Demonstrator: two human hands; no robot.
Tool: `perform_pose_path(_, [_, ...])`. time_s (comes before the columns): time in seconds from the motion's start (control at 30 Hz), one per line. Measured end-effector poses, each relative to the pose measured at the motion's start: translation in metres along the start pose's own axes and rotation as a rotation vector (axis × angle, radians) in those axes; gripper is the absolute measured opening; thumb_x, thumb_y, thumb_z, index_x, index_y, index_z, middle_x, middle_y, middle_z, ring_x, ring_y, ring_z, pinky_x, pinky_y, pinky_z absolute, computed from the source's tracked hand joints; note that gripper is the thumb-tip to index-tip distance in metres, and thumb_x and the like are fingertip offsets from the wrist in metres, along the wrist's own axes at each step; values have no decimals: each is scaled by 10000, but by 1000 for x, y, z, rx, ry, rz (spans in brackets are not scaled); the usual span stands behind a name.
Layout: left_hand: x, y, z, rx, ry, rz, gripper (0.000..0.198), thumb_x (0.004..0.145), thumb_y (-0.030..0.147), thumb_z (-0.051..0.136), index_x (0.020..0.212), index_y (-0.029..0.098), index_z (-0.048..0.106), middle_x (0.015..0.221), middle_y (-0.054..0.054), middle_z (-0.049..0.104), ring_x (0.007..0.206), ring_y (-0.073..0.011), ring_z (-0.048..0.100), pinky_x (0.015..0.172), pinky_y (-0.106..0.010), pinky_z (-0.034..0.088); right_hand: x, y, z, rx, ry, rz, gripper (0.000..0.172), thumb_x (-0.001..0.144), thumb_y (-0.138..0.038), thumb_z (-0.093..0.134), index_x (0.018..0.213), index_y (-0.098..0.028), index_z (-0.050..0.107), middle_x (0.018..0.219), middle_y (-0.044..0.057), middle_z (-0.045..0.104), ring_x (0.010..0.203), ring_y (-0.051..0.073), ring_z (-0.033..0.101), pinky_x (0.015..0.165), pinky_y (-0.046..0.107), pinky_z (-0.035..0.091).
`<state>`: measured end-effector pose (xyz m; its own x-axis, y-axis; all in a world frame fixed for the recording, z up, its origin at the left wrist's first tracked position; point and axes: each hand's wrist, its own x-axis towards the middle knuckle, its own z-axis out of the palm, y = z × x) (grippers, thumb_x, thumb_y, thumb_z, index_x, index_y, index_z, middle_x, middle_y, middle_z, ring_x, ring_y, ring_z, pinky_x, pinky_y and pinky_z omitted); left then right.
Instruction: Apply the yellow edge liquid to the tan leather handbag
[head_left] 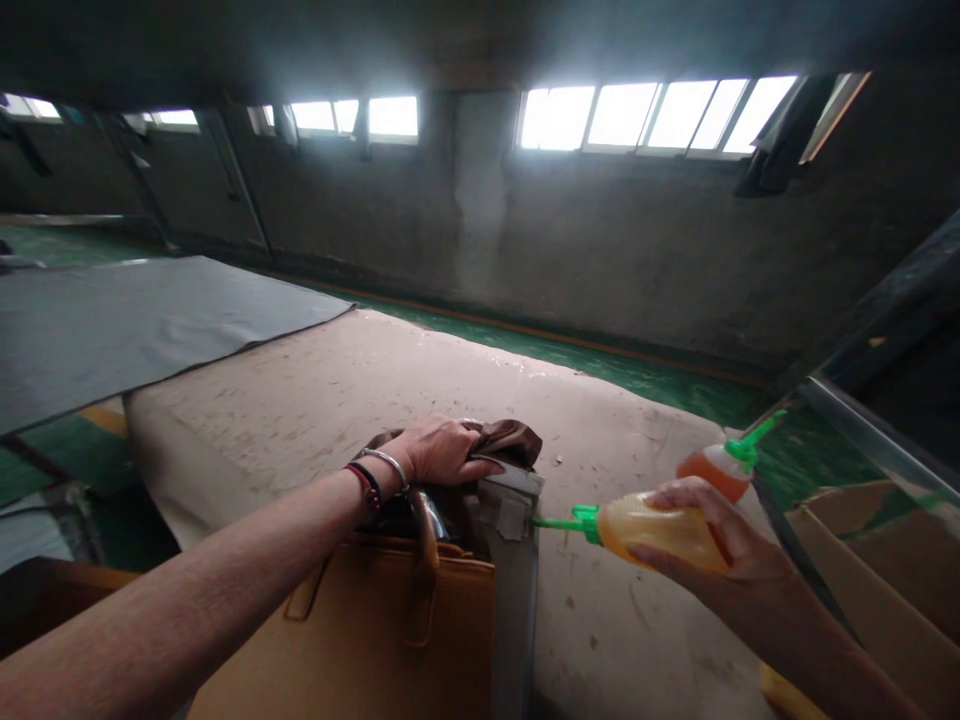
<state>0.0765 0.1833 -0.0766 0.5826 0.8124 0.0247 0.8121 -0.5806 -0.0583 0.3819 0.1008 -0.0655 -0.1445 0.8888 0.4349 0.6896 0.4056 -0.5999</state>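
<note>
A tan handbag (375, 620) with a looped handle (425, 575) stands at the bottom centre, its grey side panel (510, 600) facing right. Dark brown lining (514, 440) bunches out of its top. My left hand (442, 450) is closed over the bag's top edge and lining, thumb lying along the grey panel; some fingertips are hidden. In my right hand (701, 515) is a squeeze bottle (641, 530) of yellowish liquid, tipped on its side. Its green nozzle (562, 523) points left, with the tip at a small flap (514, 518) on the grey panel.
Behind my right hand, a second squeeze bottle (716, 470) with orange liquid stands on the pale, marked table cover (360, 370). A cardboard box (892, 560) sits at the right. Another grey-covered table (150, 310) adjoins at left; a metal frame (885, 310) rises at right.
</note>
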Motion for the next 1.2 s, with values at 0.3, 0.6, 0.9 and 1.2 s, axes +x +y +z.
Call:
perform_pose_path(0.3, [0,1,-1,-1,-2,-6,612,888,631,294,958,151,666,926,-146,709,768,-308,693,614,-357,512,7,-2,6,-41,50,-21,377,671,-570,699,823,-233,629,810,21,662,700,199,651,600,284,542])
perform_pose_path(0.6, [-1,0,0,-1,15,5,582,887,619,325,995,157,661,964,-144,703,789,-300,694,638,-355,518,-4,5,-2,-70,4,-104,345,685,-550,714,829,-249,624,820,17,663,730,189,659,589,238,553])
perform_pose_path(0.9, [-1,0,1,2,12,-7,596,882,627,331,884,140,675,858,-156,710,744,-321,695,606,-365,507,10,2,3,-136,35,-139,344,753,-557,658,880,-242,602,845,13,631,741,190,637,689,301,542])
perform_pose_path(1.2, [-1,1,-1,1,14,4,572,889,606,329,907,152,677,890,-146,715,763,-309,697,619,-357,516,0,-1,0,-106,13,-149,352,721,-572,683,830,-244,618,788,13,652,715,189,655,595,259,549])
